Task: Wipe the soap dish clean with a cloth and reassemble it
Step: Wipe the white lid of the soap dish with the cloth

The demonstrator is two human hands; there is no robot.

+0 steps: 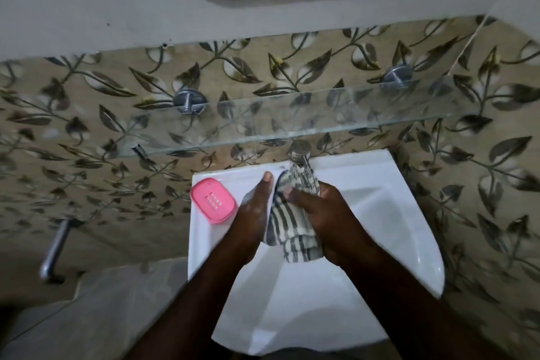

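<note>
The pink soap dish (213,204) sits on the sink (365,165) rim at ten o'clock, untouched. At its three o'clock the right hand (321,213) grips the striped cloth (285,221) and the left hand (254,213) presses flat-fingered against it, perhaps wrapping a dish part. Judged next: cloth to dish, a short leftward reach.

Glass shelf (292,118) overhangs tap (300,152); soap dish (213,200) occupies sink's (388,202) left corner.

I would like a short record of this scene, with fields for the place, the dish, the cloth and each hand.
place: sink under a glass shelf
dish: pink, on the sink's back left corner, no hand on it
cloth: striped, held between both hands above the sink
left hand: fingers straight, flat against the cloth
right hand: grips the cloth
</note>
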